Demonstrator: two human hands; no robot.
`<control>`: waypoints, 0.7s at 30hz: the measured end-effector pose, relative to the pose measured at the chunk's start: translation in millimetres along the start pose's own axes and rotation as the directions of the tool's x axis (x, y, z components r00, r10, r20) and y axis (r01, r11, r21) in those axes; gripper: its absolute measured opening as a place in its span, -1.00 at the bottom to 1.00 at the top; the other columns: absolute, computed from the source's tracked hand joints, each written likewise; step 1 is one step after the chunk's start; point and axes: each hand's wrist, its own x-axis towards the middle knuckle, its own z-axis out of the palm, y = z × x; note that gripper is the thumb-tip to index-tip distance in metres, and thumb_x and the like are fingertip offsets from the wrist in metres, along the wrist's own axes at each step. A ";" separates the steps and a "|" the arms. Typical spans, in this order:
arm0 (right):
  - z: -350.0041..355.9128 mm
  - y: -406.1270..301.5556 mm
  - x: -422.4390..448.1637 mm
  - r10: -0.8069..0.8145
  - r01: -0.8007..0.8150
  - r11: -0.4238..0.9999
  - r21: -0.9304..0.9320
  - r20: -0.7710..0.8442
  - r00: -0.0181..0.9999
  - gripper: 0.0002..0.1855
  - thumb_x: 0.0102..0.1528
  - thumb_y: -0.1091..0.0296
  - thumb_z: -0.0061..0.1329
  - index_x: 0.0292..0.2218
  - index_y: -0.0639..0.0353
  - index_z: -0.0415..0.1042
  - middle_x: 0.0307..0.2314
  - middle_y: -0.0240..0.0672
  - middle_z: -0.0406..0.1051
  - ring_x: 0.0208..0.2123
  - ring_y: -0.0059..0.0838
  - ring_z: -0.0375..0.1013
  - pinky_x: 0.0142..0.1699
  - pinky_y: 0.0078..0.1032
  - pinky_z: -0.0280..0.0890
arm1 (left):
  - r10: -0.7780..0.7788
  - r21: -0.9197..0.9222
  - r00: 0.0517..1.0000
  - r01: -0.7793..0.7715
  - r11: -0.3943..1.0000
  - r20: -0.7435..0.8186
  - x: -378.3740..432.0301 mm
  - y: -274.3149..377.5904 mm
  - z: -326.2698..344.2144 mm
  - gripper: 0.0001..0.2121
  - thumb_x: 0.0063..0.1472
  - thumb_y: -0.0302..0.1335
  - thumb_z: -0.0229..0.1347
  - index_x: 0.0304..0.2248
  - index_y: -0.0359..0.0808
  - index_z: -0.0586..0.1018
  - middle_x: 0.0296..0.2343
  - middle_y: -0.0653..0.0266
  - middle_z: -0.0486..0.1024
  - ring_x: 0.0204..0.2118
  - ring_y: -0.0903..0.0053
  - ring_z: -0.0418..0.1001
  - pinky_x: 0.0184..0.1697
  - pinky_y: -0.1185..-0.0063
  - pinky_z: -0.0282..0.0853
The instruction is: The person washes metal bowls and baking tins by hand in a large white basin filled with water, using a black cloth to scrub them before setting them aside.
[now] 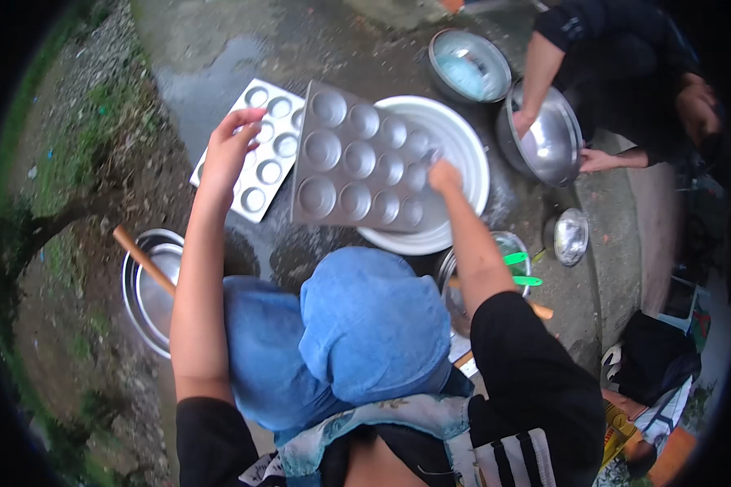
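A dark metal muffin pan (370, 167) with round cups is tilted over a wide white basin (472, 182). My right hand (446, 176) is at the pan's right end, blurred; its fingers are partly hidden, with something small and pale beside them. My left hand (234, 137) is raised with bent, parted fingers over a lighter muffin pan (270, 172), which lies on the wet ground left of the dark one. Whether the left fingertips touch that lighter pan cannot be told.
Another person (615, 55) handles a large steel bowl (551, 143) at the upper right, beside a bowl of cloudy water (470, 67). Nested steel bowls with a wooden handle (143, 259) lie left; a pot with green-handled utensils (527, 280) sits near my right arm. A small metal bowl (571, 237) lies right.
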 end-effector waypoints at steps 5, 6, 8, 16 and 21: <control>12.5 -2.6 -36.2 0.008 -0.011 0.999 -0.041 -0.080 0.997 -0.55 0.01 0.46 -0.07 -0.03 0.30 0.32 0.05 0.05 0.09 0.05 0.01 0.21 0.09 -0.19 0.24 | -0.048 0.067 0.999 0.047 0.997 0.008 20.0 -12.2 7.9 -0.79 0.19 -0.43 -0.01 -0.18 -0.20 0.51 -0.22 0.47 0.48 -0.17 0.72 0.38 -0.15 0.63 0.27; 8.7 -3.5 -45.5 -0.041 0.042 0.999 0.006 -0.108 0.993 -0.55 -0.01 0.48 -0.02 -0.04 0.24 0.31 0.03 -0.03 0.12 0.03 -0.01 0.26 0.04 -0.19 0.29 | -0.032 0.047 0.999 0.031 0.998 0.007 20.7 -12.6 9.4 -0.77 0.16 -0.48 -0.03 -0.18 -0.19 0.50 -0.21 0.48 0.47 -0.18 0.70 0.38 -0.14 0.62 0.27; -0.8 -13.4 -54.2 -0.001 0.005 0.999 0.033 -0.129 0.992 -0.54 0.00 0.44 0.00 -0.04 0.18 0.28 0.00 -0.06 0.15 -0.01 -0.02 0.31 0.01 -0.18 0.32 | 0.004 0.037 1.000 -0.004 0.999 0.017 18.6 -12.1 10.1 -0.79 0.16 -0.48 -0.03 -0.19 -0.18 0.50 -0.23 0.47 0.45 -0.18 0.68 0.37 -0.14 0.61 0.27; 1.9 -17.7 -49.7 -0.021 0.025 0.999 0.019 -0.193 0.981 -0.63 0.15 0.36 -0.21 0.01 -0.09 0.24 -0.06 -0.09 0.21 -0.09 -0.04 0.39 -0.08 -0.15 0.36 | 0.004 0.012 0.998 -0.005 1.000 0.067 14.4 -7.3 5.7 -0.81 0.18 -0.48 -0.03 -0.21 -0.20 0.50 -0.26 0.49 0.44 -0.20 0.72 0.35 -0.15 0.64 0.25; 10.1 -15.9 -41.0 -0.005 0.011 0.999 0.042 -0.145 0.989 -0.64 0.17 0.33 -0.24 0.01 -0.08 0.26 -0.06 -0.12 0.26 -0.08 -0.04 0.39 -0.07 -0.17 0.36 | -0.026 0.025 0.997 0.024 0.999 0.079 16.1 -6.2 11.9 -0.82 0.18 -0.46 -0.01 -0.21 -0.20 0.50 -0.22 0.47 0.45 -0.16 0.70 0.37 -0.13 0.63 0.26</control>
